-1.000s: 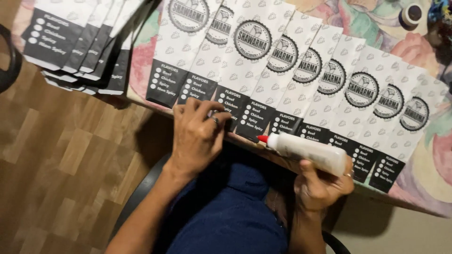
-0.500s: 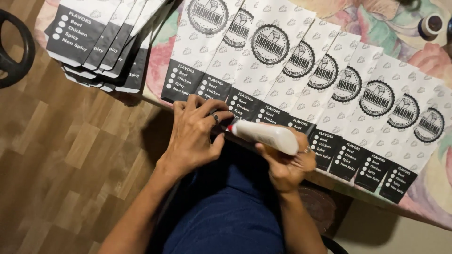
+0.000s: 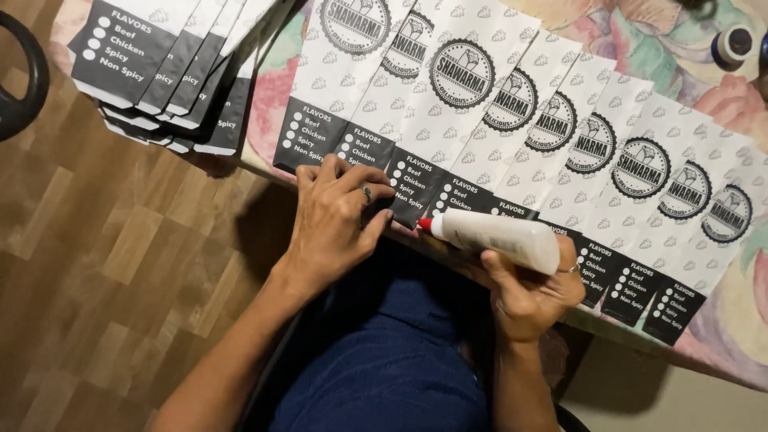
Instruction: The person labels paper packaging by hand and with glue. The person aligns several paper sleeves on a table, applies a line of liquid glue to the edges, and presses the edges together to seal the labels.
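Obstacles, as I see them: fanned row of paper bags (image 3: 512,120) covers the table edge left to right; a stacked bag pile (image 3: 172,72) fills the far left corner; a small jar (image 3: 732,44) sits far right. Free passage: wood floor (image 3: 120,280) at left, floral tablecloth (image 3: 640,40) strip beyond the row.

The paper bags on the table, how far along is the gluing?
Looks done: a separate stack of bags lies at the table's far left. In hand: the right hand aims a white glue bottle, red tip at a bag's bottom edge, while the left hand presses the row of bags. Left: the fanned bags to the right; no glue is visible there.
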